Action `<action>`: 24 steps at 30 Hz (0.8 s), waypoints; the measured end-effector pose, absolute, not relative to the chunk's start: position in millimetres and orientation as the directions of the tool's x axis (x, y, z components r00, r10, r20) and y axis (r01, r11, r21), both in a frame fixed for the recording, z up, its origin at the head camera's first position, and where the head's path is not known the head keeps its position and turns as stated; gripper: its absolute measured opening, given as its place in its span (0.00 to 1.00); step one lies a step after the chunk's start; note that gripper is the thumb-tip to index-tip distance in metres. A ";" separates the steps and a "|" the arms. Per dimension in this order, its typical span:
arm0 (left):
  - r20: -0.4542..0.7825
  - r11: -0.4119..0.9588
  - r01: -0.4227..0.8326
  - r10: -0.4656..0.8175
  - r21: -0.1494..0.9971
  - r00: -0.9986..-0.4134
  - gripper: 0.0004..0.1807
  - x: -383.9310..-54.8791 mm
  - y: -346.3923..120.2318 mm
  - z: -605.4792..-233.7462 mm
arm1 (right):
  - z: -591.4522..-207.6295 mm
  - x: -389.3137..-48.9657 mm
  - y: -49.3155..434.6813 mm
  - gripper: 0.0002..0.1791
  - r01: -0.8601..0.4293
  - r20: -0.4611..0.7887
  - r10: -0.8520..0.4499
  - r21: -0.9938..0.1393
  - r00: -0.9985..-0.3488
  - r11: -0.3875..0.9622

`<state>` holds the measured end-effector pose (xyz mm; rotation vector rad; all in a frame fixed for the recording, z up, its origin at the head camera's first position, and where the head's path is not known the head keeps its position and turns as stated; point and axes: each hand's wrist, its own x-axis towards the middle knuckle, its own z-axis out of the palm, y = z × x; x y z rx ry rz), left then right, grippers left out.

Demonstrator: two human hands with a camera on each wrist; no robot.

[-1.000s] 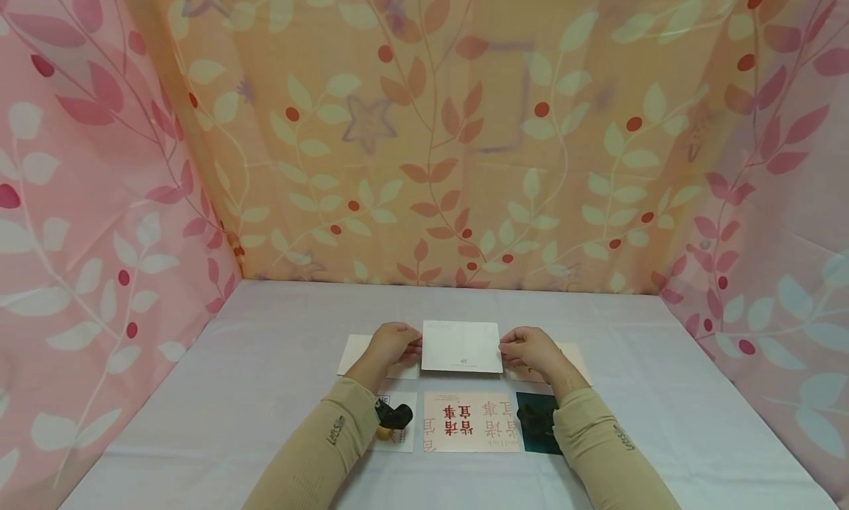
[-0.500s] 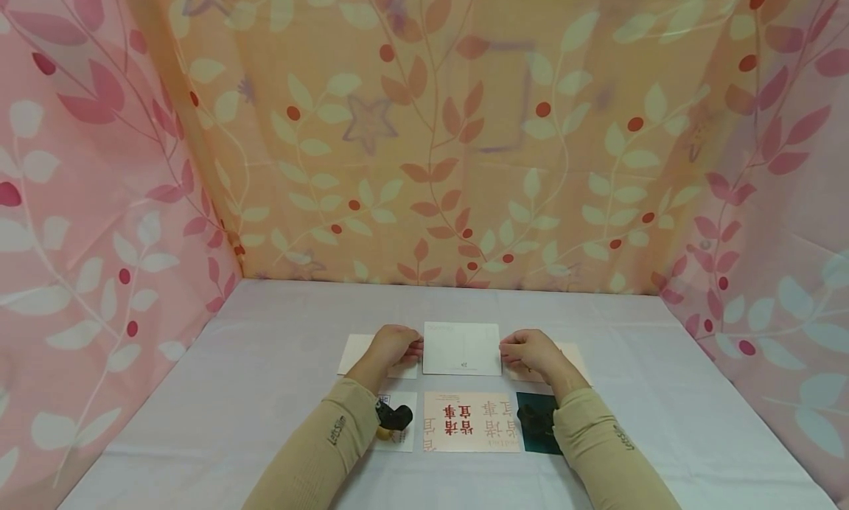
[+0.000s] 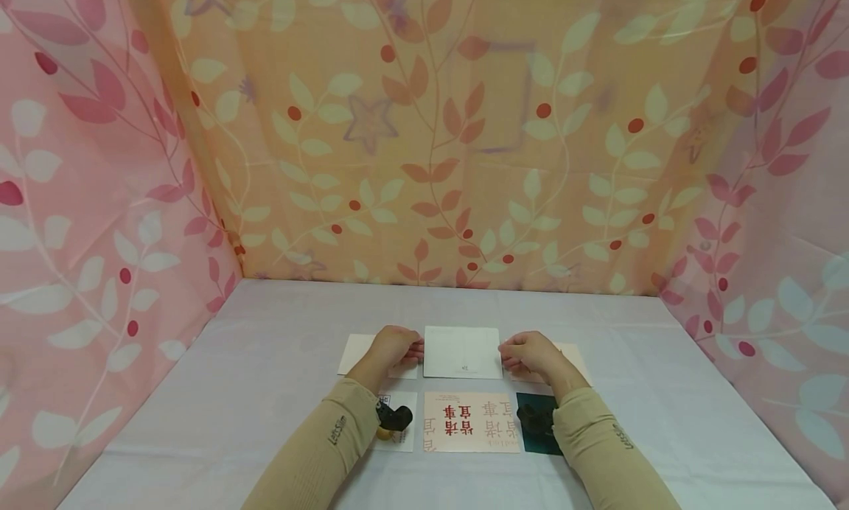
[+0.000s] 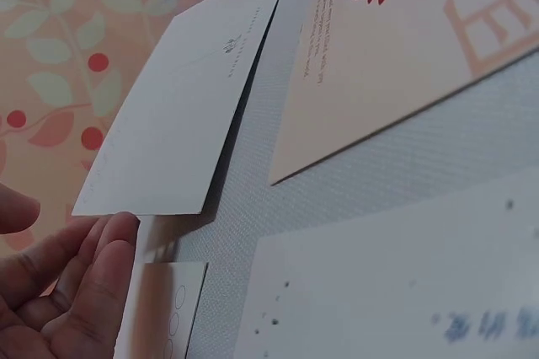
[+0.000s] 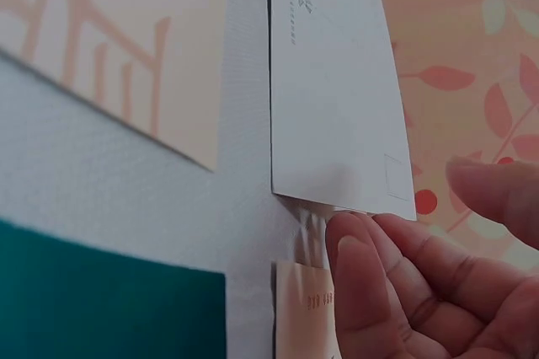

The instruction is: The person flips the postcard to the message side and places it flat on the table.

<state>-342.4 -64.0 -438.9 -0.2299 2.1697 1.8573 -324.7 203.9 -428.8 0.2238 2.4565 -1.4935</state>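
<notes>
A white postcard [image 3: 463,353], its back side up with small print along the near edge, lies between both hands in the back row's middle. At its left short edge is my left hand [image 3: 396,343]; in the left wrist view the fingertips [image 4: 118,228] meet the edge and the thumb stands apart. My right hand [image 3: 533,352] is at the opposite edge, its fingertips [image 5: 345,224] touching it, thumb raised off the card. A dark shadow shows under the card's near side. Directly in front lies a cream postcard [image 3: 472,421] with red characters.
Pale cards lie partly under the left hand [image 3: 354,355] and the right hand [image 3: 575,357]. In the front row, a white printed card [image 3: 406,440] and a dark green card [image 3: 540,440] are partly covered by the wrist cameras. Patterned cloth walls [image 3: 424,163] surround the white table [image 3: 265,311].
The white postcard has come down and slightly nearer, toward the cream postcard. Both hands have shifted only slightly. The thumbs stay off it now.
</notes>
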 end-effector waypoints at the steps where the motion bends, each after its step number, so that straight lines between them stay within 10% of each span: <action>1: -0.310 0.164 -0.298 0.056 0.940 -0.949 0.13 -342.7 -63.9 -439.2 | -429.1 -324.6 204.0 0.12 0.263 -0.298 -0.004 -0.848 -0.954 0.461; 24: -0.316 0.199 -0.302 0.043 0.932 -0.948 0.13 -337.9 -61.1 -443.2 | -434.2 -325.8 203.3 0.15 0.278 -0.319 0.002 -0.825 -0.948 0.492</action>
